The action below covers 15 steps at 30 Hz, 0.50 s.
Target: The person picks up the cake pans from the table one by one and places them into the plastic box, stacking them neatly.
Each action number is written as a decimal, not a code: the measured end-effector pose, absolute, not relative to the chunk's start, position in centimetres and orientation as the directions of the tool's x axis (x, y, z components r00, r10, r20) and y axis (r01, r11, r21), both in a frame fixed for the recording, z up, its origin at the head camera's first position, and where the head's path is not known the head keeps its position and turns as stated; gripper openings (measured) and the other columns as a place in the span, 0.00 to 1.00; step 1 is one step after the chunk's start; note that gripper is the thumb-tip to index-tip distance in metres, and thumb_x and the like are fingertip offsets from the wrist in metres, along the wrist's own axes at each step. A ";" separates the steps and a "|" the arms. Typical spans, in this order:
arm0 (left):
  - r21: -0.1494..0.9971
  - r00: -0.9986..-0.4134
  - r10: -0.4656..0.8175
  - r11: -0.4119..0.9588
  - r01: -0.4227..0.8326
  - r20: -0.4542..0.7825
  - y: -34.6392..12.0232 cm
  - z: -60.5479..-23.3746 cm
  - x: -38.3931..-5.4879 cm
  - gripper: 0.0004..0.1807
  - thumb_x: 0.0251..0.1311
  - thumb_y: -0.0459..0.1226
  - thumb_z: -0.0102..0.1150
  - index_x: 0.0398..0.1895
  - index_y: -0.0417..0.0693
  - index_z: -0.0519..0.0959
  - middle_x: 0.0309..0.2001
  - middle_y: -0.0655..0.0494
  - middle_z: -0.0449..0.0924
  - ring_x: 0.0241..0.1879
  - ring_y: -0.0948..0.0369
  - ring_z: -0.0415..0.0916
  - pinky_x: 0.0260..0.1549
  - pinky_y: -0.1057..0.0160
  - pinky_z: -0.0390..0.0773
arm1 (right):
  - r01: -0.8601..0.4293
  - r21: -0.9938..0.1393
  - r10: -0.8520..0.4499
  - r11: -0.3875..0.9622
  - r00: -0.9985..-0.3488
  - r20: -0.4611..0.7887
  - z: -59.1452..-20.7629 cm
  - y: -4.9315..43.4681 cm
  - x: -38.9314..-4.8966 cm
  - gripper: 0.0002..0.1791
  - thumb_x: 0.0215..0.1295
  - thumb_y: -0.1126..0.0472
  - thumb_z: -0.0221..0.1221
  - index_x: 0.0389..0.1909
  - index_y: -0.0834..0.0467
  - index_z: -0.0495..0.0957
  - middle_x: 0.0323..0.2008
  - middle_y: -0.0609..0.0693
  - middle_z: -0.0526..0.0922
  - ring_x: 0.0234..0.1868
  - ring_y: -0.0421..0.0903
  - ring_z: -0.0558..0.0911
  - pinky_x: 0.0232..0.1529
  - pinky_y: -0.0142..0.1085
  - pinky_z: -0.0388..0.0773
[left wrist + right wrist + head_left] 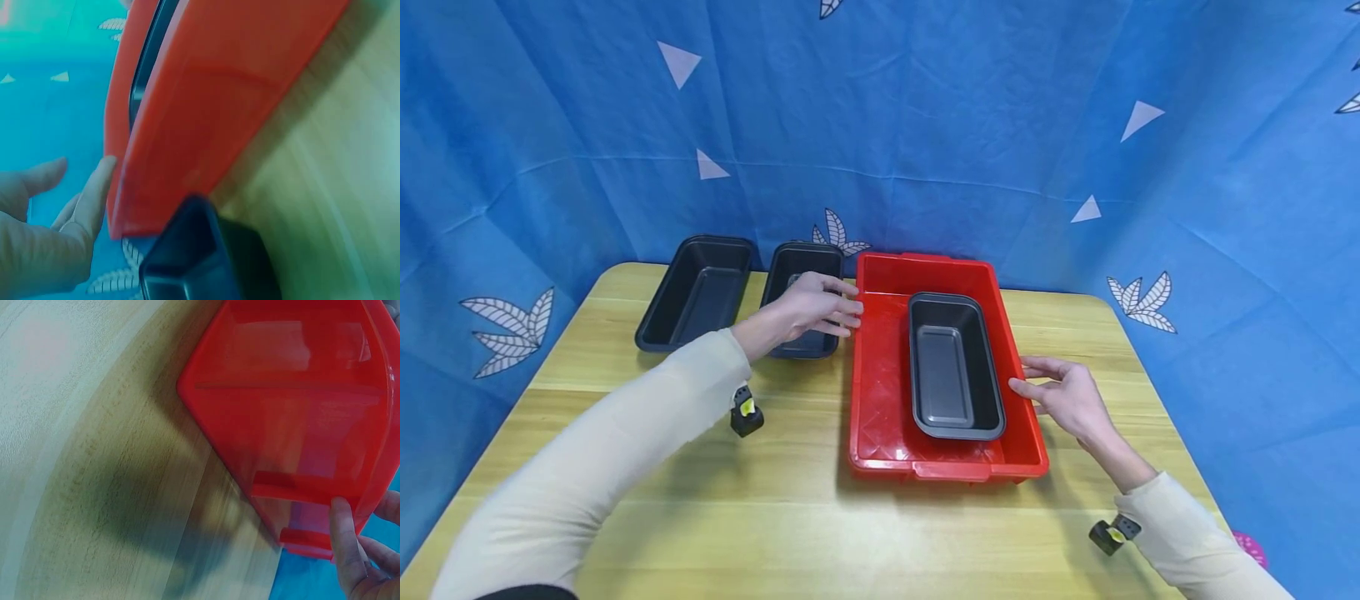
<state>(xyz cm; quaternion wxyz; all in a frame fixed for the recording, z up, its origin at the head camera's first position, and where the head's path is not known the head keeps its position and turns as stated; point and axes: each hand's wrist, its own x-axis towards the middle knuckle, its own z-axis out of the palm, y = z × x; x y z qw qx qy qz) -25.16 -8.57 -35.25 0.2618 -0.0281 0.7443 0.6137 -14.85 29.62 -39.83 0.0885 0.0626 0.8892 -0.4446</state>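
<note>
A red plastic bin (880, 417) stands on the table, and a dark loaf pan (943, 375) lies inside it toward the right wall. On the left, my hand (812, 307) reaches over a second loaf pan (801, 346); its fingers are extended at the bin's left rim. In the left wrist view a straight finger meets the rim while the thumb stays apart. My right hand (1067, 396) holds the bin's right rim, with digits on both sides of it. One finger (344, 531) lies along the outer wall in the right wrist view.
A third dark loaf pan (700, 292) sits at the table's back left. Behind the wooden table (790, 517) hangs a blue patterned cloth (925, 108), close to the back edge.
</note>
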 end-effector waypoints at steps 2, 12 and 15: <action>0.901 -0.863 0.284 0.258 -0.350 -0.417 -9.7 -35.0 -25.3 0.28 0.73 0.34 0.62 0.73 0.39 0.71 0.66 0.37 0.81 0.64 0.42 0.83 0.55 0.52 0.88 | 0.188 -0.781 0.031 0.596 -0.977 -0.212 -39.9 29.6 -14.9 0.36 0.71 0.53 0.68 0.74 0.64 0.71 0.64 0.70 0.79 0.41 0.42 0.89 0.39 0.36 0.92; 0.905 -0.887 0.262 0.304 -0.297 -0.380 -15.6 -33.9 -25.8 0.28 0.77 0.36 0.58 0.76 0.41 0.69 0.71 0.38 0.77 0.59 0.50 0.87 0.53 0.56 0.90 | 0.199 -0.775 0.038 0.599 -0.975 -0.220 -39.9 29.5 -14.8 0.36 0.71 0.53 0.68 0.75 0.63 0.71 0.64 0.70 0.80 0.42 0.43 0.90 0.40 0.37 0.92; 0.910 -0.902 0.241 0.306 -0.280 -0.359 -17.2 -33.6 -25.8 0.28 0.77 0.37 0.57 0.76 0.41 0.68 0.72 0.38 0.76 0.56 0.55 0.89 0.50 0.60 0.91 | 0.201 -0.775 0.040 0.599 -0.974 -0.222 -39.9 29.5 -14.8 0.36 0.71 0.53 0.68 0.75 0.63 0.71 0.64 0.70 0.79 0.42 0.43 0.89 0.40 0.37 0.92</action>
